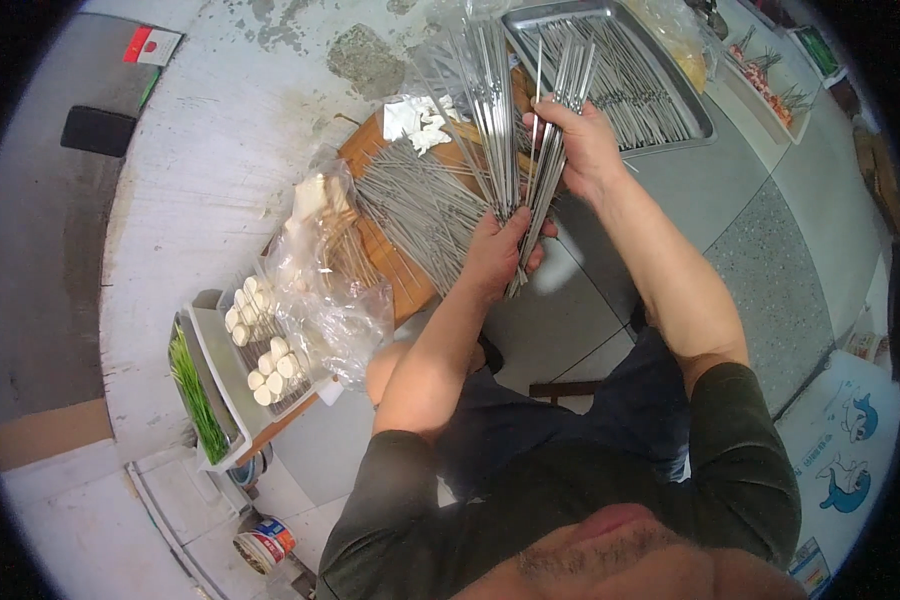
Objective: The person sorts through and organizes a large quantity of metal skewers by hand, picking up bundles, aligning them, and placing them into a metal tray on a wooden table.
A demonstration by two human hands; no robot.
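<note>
My left hand point(501, 251) is closed around the lower ends of a large bundle of metal skewers point(497, 127), which fans out upward. Higher up and to the right, my right hand point(581, 146) grips part of the skewers point(570, 82), whose lower ends reach down to my left hand. Beneath and left of my hands, a pile of loose metal skewers point(420, 202) lies on a wooden board point(412, 296). At the top right, a metal tray point(703, 139) holds many more skewers in rows. Crumpled white tissue point(420, 120) rests at the board's upper edge.
Clear plastic bags point(337, 322) with pale skewered food lie left of the board. Beside them stand a container of skewered white pieces point(270, 375) and a tray of green stalks point(199, 397). A white tray point(799, 135) with reddish skewered food is at upper right.
</note>
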